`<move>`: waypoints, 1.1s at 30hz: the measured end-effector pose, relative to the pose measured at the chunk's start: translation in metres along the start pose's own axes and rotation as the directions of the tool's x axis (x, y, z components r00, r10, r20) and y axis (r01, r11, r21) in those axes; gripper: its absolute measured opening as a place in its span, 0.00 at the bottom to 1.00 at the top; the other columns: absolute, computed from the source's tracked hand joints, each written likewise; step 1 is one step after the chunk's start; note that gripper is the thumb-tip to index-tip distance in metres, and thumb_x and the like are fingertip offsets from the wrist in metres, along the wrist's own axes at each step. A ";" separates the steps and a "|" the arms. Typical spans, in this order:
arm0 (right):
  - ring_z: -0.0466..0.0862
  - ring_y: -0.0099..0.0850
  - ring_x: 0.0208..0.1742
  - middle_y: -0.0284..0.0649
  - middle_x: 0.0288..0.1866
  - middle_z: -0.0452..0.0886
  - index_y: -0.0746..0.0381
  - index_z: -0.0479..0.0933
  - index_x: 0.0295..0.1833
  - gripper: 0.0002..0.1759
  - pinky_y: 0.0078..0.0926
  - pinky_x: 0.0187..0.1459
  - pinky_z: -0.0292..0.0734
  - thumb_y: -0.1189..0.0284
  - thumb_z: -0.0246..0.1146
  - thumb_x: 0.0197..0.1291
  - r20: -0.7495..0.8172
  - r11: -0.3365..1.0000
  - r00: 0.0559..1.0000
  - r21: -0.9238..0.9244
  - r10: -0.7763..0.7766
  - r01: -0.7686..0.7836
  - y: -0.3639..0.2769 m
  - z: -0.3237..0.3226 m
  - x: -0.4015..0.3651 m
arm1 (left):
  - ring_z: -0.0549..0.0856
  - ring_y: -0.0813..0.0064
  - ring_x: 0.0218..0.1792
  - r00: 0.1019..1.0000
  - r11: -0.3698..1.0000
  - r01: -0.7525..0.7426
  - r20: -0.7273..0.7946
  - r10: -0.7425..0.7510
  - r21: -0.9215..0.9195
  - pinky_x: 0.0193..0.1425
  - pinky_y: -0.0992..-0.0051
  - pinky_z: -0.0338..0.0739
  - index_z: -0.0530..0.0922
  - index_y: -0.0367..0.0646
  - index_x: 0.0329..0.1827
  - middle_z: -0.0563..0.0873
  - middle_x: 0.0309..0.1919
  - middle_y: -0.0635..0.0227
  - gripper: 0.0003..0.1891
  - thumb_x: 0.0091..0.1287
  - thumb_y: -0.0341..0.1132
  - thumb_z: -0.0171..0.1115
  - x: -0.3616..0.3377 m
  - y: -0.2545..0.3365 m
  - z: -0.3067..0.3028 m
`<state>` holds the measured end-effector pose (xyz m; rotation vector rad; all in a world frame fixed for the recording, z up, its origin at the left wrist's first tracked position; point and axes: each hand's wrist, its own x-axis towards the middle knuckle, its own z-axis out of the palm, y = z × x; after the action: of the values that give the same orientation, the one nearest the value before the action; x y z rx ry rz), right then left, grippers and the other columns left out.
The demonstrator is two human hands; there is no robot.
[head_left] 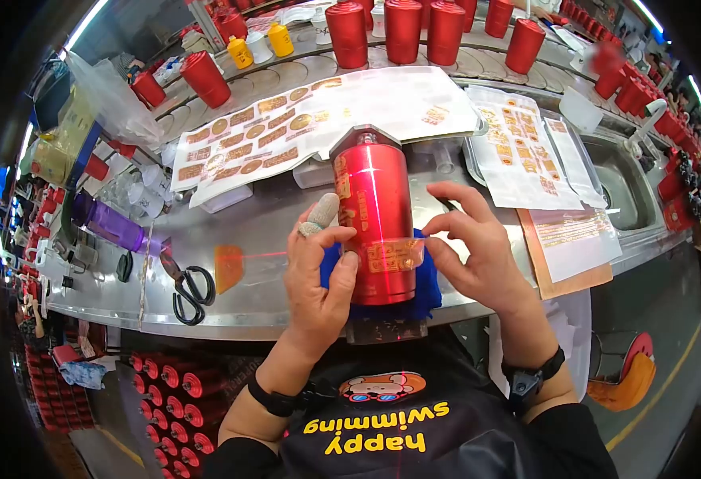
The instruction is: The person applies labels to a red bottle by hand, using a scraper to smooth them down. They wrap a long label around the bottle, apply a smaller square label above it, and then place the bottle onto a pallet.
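A shiny red cylindrical container [373,191] lies on a blue cloth [428,289], its dark angular end pointing away from me. Gold lettering runs along its left side. Across its near part is a clear decal with gold print [393,255], its right end standing off the surface. My left hand [318,275] is closed at the decal's left end, thumb and index finger against it. A pale knitted cover sits on one of its fingers. My right hand [474,247] pinches the decal's right end. A thin dark item [449,205], too small to name, shows between its fingers.
Black-handled scissors [186,289] and an orange piece [228,268] lie left. Sheets of gold decals [262,132] lie beyond the container, with another decal sheet [522,144] to the right. A sink [626,180] is far right. Red containers [402,32] line the back conveyor.
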<state>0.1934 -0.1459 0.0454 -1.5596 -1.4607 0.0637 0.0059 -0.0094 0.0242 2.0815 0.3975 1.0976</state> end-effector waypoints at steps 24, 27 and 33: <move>0.77 0.30 0.53 0.44 0.55 0.74 0.65 0.79 0.37 0.08 0.26 0.52 0.73 0.71 0.66 0.64 0.154 0.855 0.924 0.349 0.351 -0.383 -0.003 0.013 -0.011 | 0.57 0.53 0.77 0.953 0.905 0.292 0.170 -0.249 -0.311 0.79 0.61 0.51 0.51 0.33 0.76 0.55 0.75 0.41 0.42 0.68 0.41 0.66 -0.002 -0.011 0.019; 0.77 0.31 0.53 0.45 0.55 0.74 0.65 0.79 0.37 0.08 0.26 0.52 0.74 0.71 0.66 0.64 0.134 0.878 0.936 0.326 0.324 -0.350 -0.001 0.015 -0.012 | 0.57 0.54 0.77 0.946 0.889 0.312 0.191 -0.260 -0.336 0.79 0.62 0.50 0.50 0.33 0.77 0.56 0.75 0.42 0.42 0.68 0.41 0.66 -0.002 -0.011 0.017; 0.77 0.32 0.54 0.45 0.55 0.74 0.66 0.79 0.37 0.08 0.27 0.52 0.74 0.71 0.66 0.64 0.127 0.886 0.940 0.314 0.318 -0.342 0.003 0.019 -0.014 | 0.60 0.61 0.74 0.936 0.820 0.351 0.201 -0.290 -0.452 0.78 0.65 0.52 0.52 0.34 0.77 0.58 0.74 0.50 0.36 0.73 0.40 0.59 -0.002 -0.013 0.017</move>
<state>0.1802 -0.1454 0.0257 -1.5172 -1.1491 0.5466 0.0190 -0.0096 0.0075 1.5561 0.3539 0.7623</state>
